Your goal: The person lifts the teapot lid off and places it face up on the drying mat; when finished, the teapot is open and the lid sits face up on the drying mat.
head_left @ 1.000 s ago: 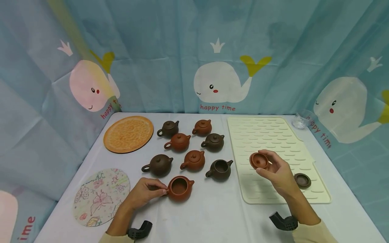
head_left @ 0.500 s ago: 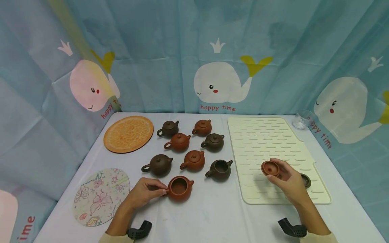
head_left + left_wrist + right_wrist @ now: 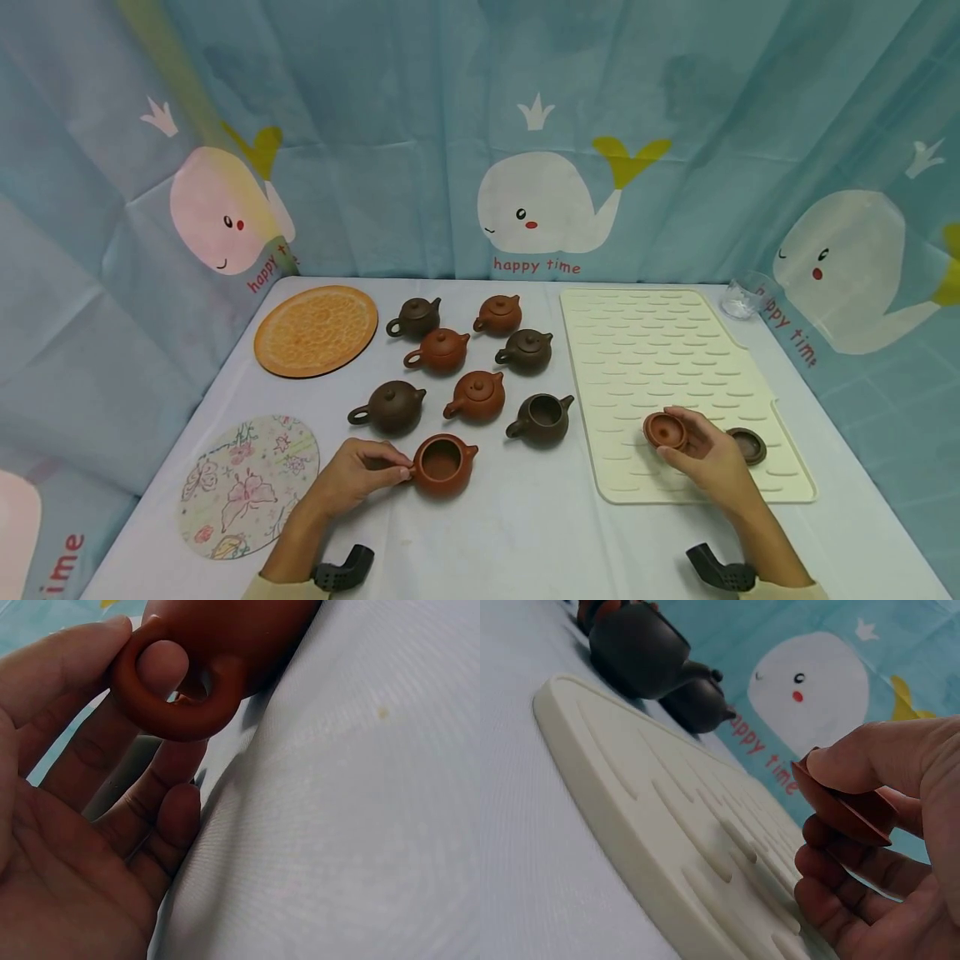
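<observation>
My left hand (image 3: 358,479) pinches the loop handle (image 3: 180,720) of a red-brown clay teapot (image 3: 454,479), which stands lidless on the white cloth with its spout to the right. Over the cream ridged mat (image 3: 630,333), my right hand (image 3: 708,454) pinches a matching red-brown teapot lid (image 3: 666,431) by its edge. The lid's hollow underside faces up in the head view. In the right wrist view the lid (image 3: 844,806) is close above the mat. A dark brown lid (image 3: 748,447) lies upturned on the mat, just right of my right fingers.
Behind the held teapot stand several lidded teapots in brown and red-brown, among them a red-brown one (image 3: 480,397). A dark teapot (image 3: 546,419) without a lid stands near the mat. Two round placemats, one orange (image 3: 317,332) and one floral (image 3: 249,487), lie left. A clear glass bowl (image 3: 742,298) sits back right.
My right hand has carried the red-brown lid rightward and toward me, lower over the mat, beside the dark lid. My left hand and its teapot have stayed in place.
</observation>
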Motion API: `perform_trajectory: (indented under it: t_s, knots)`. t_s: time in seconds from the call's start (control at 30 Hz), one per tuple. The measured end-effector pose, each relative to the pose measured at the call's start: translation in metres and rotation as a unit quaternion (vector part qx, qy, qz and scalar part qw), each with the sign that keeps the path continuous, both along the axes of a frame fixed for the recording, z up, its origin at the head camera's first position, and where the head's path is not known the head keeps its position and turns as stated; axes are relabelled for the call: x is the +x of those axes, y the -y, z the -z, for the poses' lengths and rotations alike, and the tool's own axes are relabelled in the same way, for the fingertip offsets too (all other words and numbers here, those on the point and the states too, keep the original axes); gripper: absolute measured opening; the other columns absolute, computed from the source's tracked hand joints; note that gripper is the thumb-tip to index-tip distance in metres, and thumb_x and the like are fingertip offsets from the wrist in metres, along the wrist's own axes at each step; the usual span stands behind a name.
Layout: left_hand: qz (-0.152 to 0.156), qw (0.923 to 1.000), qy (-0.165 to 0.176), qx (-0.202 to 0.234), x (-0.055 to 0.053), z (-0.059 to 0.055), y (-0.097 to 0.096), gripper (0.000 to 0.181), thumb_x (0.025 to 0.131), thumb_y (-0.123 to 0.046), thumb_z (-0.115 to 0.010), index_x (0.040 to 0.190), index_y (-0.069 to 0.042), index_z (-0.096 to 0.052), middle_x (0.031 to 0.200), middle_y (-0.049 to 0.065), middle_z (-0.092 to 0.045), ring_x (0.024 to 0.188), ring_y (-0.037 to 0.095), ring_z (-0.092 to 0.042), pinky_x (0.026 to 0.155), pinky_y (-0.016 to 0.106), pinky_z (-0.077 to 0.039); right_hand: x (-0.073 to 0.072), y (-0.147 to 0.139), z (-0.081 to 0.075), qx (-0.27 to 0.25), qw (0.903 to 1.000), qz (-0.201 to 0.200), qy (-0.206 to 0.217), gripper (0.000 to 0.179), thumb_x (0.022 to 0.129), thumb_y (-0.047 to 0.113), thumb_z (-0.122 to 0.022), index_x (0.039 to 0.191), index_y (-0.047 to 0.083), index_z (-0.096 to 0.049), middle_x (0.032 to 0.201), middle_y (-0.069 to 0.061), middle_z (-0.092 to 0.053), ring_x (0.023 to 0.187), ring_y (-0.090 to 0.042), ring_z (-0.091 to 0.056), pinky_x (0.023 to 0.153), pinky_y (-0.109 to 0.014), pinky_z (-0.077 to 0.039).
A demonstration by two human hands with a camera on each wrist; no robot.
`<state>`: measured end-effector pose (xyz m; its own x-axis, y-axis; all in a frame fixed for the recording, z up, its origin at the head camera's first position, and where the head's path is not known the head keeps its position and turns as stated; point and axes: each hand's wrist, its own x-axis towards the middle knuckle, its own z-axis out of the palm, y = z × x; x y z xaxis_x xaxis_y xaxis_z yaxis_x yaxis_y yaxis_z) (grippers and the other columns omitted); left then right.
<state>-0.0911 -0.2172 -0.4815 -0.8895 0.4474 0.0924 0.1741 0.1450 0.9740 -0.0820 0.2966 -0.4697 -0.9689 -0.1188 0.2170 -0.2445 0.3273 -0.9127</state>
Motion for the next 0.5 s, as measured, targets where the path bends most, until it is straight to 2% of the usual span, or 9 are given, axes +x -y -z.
perform_trajectory:
  t_s: [0.2, 0.4, 0.5]
  knots:
    - [0.002, 1.0000, -0.002, 0.007, -0.001, 0.002, 0.000, 0.012, 0.086, -0.004, -0.072, 0.096, 0.002, -0.074, 0.088, 0.012, -0.071, 0.081, 0.018, -0.066, 0.072, 0.028, -0.053, 0.001, -0.002, 0.008, 0.043, 0.9991, 0.004, -0.005, 0.058, 0.084, -0.001, -0.074, 0.134, -0.008, -0.046, 0.128, -0.026, -0.052, 0.106, -0.001, -0.056, 0.080, -0.016, -0.047]
    - [0.013, 0.9997, -0.006, 0.022, -0.001, 0.005, 0.000, 0.011, 0.086, 0.000, -0.070, 0.095, 0.005, -0.073, 0.089, 0.014, -0.071, 0.083, 0.018, -0.066, 0.072, 0.029, -0.053, 0.001, -0.002, 0.012, 0.073, 0.9973, 0.010, -0.002, 0.059, 0.082, 0.004, -0.077, 0.133, -0.006, -0.049, 0.127, -0.025, -0.053, 0.108, 0.002, -0.054, 0.082, -0.013, -0.045]
    - [0.008, 0.9997, -0.006, 0.022, 0.000, 0.005, 0.000, 0.011, 0.086, -0.001, -0.071, 0.095, 0.004, -0.073, 0.089, 0.014, -0.071, 0.082, 0.019, -0.066, 0.072, 0.028, -0.053, -0.001, -0.001, 0.013, 0.104, 0.9944, 0.014, -0.013, 0.059, 0.080, 0.004, -0.079, 0.132, -0.004, -0.051, 0.126, -0.024, -0.054, 0.105, -0.002, -0.055, 0.079, -0.014, -0.046]
